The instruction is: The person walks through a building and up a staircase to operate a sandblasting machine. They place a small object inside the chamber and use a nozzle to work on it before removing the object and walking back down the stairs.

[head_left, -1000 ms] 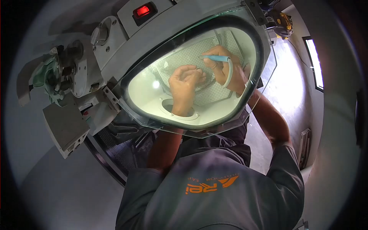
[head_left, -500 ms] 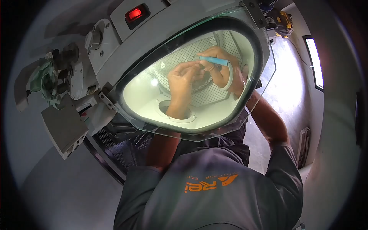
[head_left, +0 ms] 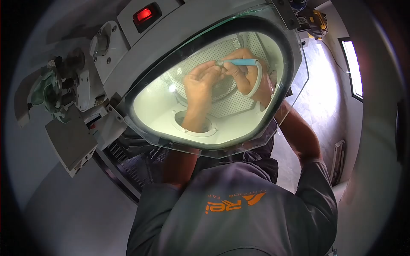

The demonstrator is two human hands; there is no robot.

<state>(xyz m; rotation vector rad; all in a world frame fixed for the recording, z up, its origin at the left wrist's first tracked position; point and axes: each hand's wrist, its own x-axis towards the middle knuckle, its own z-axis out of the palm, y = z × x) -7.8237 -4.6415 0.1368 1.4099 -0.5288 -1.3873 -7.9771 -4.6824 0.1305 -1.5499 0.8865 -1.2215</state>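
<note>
Both my hands are inside a lit blasting cabinet, seen through its window. My right hand is closed around a blue blasting pen, whose pale hose curves down beside the wrist. The pen's tip points left, at the fingers of the other hand. My left hand comes up through a round arm port, its fingertips pinched together close to the tip. What it pinches is small and mostly hidden, so I cannot make out its kind.
Under my hands is a perforated grate. A red lit switch and a round knob are on the housing. At left a green patterned cloth hangs near a grey box. A black rim borders the window.
My left hand has turned slightly and its fingertips sit nearer the pen's tip. The blue pen has shifted a little right and levelled out. The whole view has moved slightly.
</note>
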